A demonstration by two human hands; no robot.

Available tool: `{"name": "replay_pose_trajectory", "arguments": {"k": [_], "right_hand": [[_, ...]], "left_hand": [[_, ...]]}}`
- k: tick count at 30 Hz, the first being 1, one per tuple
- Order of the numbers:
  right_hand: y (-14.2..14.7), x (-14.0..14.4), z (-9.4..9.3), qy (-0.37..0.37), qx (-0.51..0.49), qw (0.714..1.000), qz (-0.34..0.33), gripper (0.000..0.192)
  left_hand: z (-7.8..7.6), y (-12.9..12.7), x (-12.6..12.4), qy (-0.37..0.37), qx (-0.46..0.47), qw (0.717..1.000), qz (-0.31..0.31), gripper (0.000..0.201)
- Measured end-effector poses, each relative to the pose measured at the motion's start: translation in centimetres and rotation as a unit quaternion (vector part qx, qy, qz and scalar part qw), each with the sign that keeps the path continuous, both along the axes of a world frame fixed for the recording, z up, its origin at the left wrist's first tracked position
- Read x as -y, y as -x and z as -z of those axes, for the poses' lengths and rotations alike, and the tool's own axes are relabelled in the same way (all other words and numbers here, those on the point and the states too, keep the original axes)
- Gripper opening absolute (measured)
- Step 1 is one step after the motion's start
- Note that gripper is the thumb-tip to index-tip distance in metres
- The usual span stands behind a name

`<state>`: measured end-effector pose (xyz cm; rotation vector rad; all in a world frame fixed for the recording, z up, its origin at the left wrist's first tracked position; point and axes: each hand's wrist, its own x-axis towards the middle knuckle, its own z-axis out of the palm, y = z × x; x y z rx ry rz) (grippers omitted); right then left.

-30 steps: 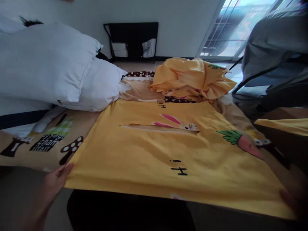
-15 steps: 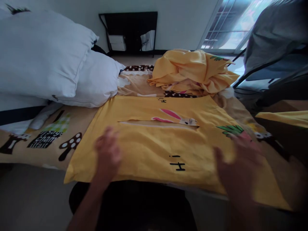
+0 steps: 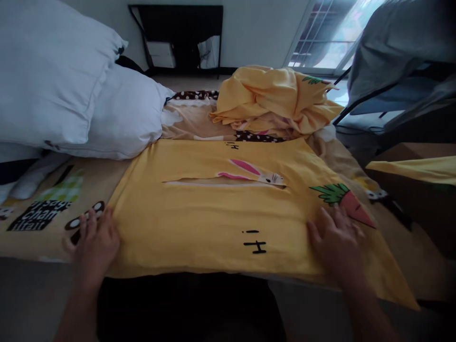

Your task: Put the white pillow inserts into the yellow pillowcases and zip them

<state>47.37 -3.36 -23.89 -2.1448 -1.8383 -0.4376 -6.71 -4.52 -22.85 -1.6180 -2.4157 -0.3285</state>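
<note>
Now both hands, left [image 3: 94, 242] and right [image 3: 337, 242], flat, fingers spread, on empty yellow pillowcase [image 3: 221, 213].

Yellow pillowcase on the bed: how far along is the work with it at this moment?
Done: the yellow pillowcase lies spread flat on the bed, its slit opening up. In hand: the left hand presses flat at its left edge, and the right hand lies flat near the carrot print. Left: two bare white pillows and a crumpled yellow cloth lie untouched behind.

both forearms bare, no sleeves, rings or watch; dark clothing shows below the hands.
</note>
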Motion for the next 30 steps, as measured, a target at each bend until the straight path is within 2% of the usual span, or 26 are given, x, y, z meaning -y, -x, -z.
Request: {"name": "replay_pose_trajectory", "arguments": {"k": [2,3,5,6,7,8,10,12,14,16,17,18,20,21,23,25,27,30], "right_hand": [[5.9,-1.4,-0.9,-0.03,-0.033,0.998,-0.033,0.06],[9.2,-2.3,-1.1,-0.016,-0.053,0.994,-0.095,0.058],[14.5,-3.9,-1.3,0.081,-0.062,0.965,-0.242,0.056],[16.0,-4.5,-1.1,0.121,-0.062,0.951,-0.278,0.057],[16.4,-4.9,-0.8,0.156,-0.058,0.94,-0.299,0.057],[15.6,-5.1,-0.5,0.179,-0.055,0.937,-0.297,0.059],[11.2,-4.8,0.4,0.184,-0.05,0.952,-0.239,0.06],[4.9,-3.8,1.1,0.145,-0.047,0.978,-0.146,0.062],[-0.5,-2.5,1.5,0.096,-0.027,0.988,-0.12,0.063],[-2.7,-1.3,1.7,0.05,-0.02,0.995,-0.086,0.062],[-2.2,-0.9,1.7,0.03,-0.025,0.997,-0.061,0.062],[-0.8,-0.5,1.6,0.01,-0.036,0.999,-0.034,0.061],[4.2,0.2,1.5,-0.023,-0.067,0.997,-0.02,0.058],[7.3,0.5,1.5,-0.038,-0.081,0.995,-0.046,0.056],[13.5,1.4,1.6,-0.03,-0.092,0.978,-0.187,0.054],[17.8,2.5,1.9,-0.033,-0.081,0.962,-0.259,0.056],[19.6,3.4,2.6,-0.049,-0.062,0.957,-0.277,0.061],[18.6,4.4,3.4,-0.065,-0.024,0.959,-0.274,0.072]], "left_hand": [[-1.0,-6.5,-1.6,-0.036,-0.008,0.995,0.098,0.055],[-1.3,-10.2,-2.6,-0.038,0.008,0.987,0.158,0.055],[-1.4,-16.8,-4.4,0.0,0.025,0.961,0.277,0.053],[-1.2,-18.9,-5.1,0.026,0.034,0.946,0.32,0.053],[-0.9,-20.0,-5.5,0.049,0.04,0.931,0.359,0.051],[-0.5,-19.9,-5.6,0.068,0.043,0.922,0.379,0.05],[0.4,-16.6,-5.2,0.08,0.044,0.93,0.357,0.049],[1.1,-10.7,-4.1,0.045,0.036,0.964,0.259,0.052],[1.3,-5.0,-2.7,0.025,0.025,0.986,0.166,0.056],[1.1,-1.8,-1.4,0.022,0.028,0.993,0.11,0.057],[0.9,-1.5,-1.0,0.021,0.03,0.995,0.09,0.056],[0.6,-2.1,-0.6,0.015,0.031,0.996,0.077,0.054],[0.0,-5.7,-0.3,-0.015,0.025,0.995,0.098,0.05],[-0.2,-8.3,-0.3,-0.036,0.02,0.99,0.133,0.048],[-0.2,-13.9,-0.3,-0.057,0.02,0.96,0.273,0.049],[0.5,-18.5,-0.1,-0.056,0.021,0.933,0.355,0.049],[1.6,-20.8,0.4,-0.077,0.022,0.923,0.376,0.048],[3.5,-20.2,1.5,-0.11,-0.003,0.928,0.356,0.052]]}}
